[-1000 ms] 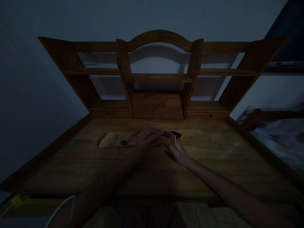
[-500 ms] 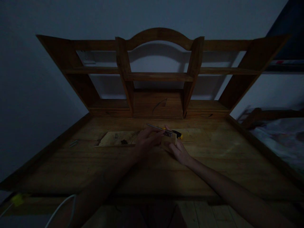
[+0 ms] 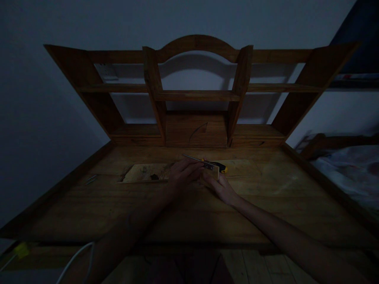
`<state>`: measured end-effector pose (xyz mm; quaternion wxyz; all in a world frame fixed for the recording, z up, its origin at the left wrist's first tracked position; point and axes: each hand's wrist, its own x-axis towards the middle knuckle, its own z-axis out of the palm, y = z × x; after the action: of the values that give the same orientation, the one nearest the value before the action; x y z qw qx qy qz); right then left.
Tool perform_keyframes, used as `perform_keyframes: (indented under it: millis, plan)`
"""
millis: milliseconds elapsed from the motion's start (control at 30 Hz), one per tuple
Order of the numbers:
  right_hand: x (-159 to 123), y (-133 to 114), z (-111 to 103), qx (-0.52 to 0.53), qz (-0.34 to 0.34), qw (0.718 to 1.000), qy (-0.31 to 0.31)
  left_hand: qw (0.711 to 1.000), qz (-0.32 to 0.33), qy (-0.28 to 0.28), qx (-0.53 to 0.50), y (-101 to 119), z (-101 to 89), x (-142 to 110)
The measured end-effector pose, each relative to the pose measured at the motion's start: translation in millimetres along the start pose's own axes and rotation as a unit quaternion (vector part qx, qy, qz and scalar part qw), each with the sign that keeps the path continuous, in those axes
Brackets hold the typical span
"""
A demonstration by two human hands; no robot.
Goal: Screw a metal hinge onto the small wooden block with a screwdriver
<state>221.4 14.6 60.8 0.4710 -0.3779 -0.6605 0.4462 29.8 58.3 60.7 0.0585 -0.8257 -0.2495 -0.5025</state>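
Note:
My right hand (image 3: 224,190) grips a small wooden block (image 3: 209,179), thumb on its near face. A small metal fitting (image 3: 209,166) lies along the block's upper edge; its exact kind is too dark to tell. My left hand (image 3: 182,175) reaches in from the left, with its fingers together and their tips closed at the fitting's left end. The fingertips are partly hidden. Just behind both hands, a screwdriver (image 3: 219,167) with a black and yellow handle lies on the desk, its thin shaft pointing left.
The wooden desk (image 3: 189,221) has a pale worn strip (image 3: 139,173) across its middle. A few small metal pieces (image 3: 90,180) lie at the left. Behind stands a wooden shelf unit (image 3: 197,96). A white cable (image 3: 77,252) hangs near my left forearm, and a yellow tag (image 3: 22,249) sits at the front left.
The block and metal fitting have tilted slightly in my hands, and my left fingers have shifted a little over them. The screwdriver stays in place.

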Motion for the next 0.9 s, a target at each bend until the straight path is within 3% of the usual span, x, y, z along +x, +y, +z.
perform_keyframes:
  millis: [400, 733, 833, 900]
  plan:
    - [2, 7, -1, -0.034, -0.054, 0.998, -0.007, 1.0, -0.023, -0.004, -0.006, 0, 1.3, 3]
    - [2, 5, 0, -0.032, -0.053, 0.998, 0.009, 1.0, -0.017, 0.013, 0.012, 2, 0.7, 0]
    - [1, 5, 0, -0.022, -0.043, 0.999, 0.007, 0.997, -0.039, 0.029, 0.053, -3, -6.0, 8]
    - [1, 6, 0, -0.01, -0.035, 0.999, 0.002, 0.995, -0.039, 0.033, 0.089, -16, -20.9, 17]
